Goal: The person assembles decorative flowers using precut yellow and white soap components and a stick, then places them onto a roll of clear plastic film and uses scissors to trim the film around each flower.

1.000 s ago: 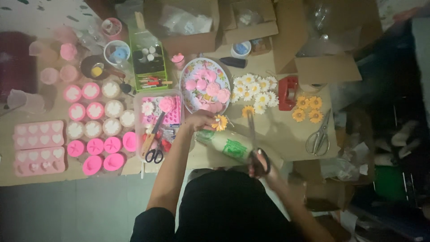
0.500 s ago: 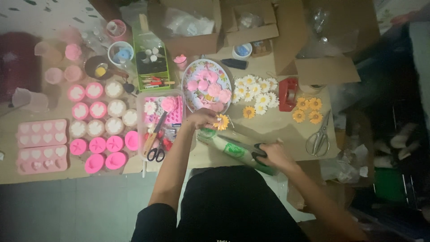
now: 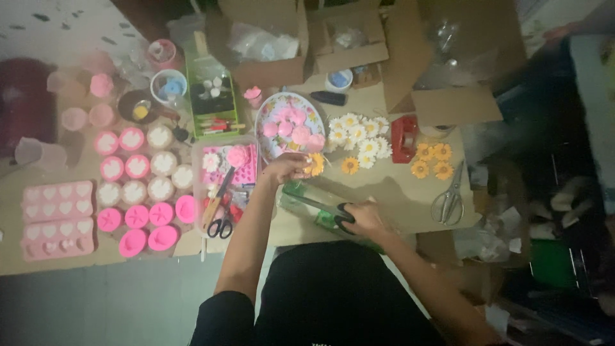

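Here, two hands work over a crowded cardboard table [image 3: 397, 192] of flowers and moulds.

Around them lie white daisies [image 3: 359, 131], silver scissors [image 3: 450, 200], a red tape dispenser [image 3: 404, 138] and pink round moulds [image 3: 138, 192]; nothing blocks the hands. The left hand [image 3: 286, 168] pinches a yellow flower [image 3: 315, 164] just below the patterned plate [image 3: 269, 115] holding pink flowers [image 3: 293, 130]. The right hand [image 3: 362, 220] is closed round black-handled scissors [image 3: 327, 208] lying over a green bottle [image 3: 307, 204].
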